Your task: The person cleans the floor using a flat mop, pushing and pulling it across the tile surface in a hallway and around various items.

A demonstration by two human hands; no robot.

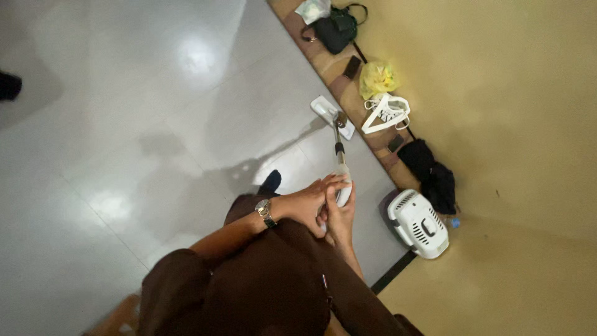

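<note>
A flat mop with a white rectangular head (331, 116) rests on the glossy grey floor, and its thin metal pole (339, 154) runs back toward me. My left hand (309, 201), with a metal wristwatch (265, 213) on the wrist, wraps the white upper end of the pole. Just below and to the right, my right hand (341, 218) also grips that handle, so both hands are stacked on it. My dark brown clothing (267, 280) fills the lower middle of the view, and one dark shoe (271, 182) shows beneath the hands.
Along the beige wall a brown ledge (323, 59) carries a black bag (336, 30), a yellow plastic bag (377, 78), a white bag (387, 113) and dark cloth (429, 169). A white vented appliance (418, 224) stands near the mop. Another person's dark shoe (9, 86) is at far left.
</note>
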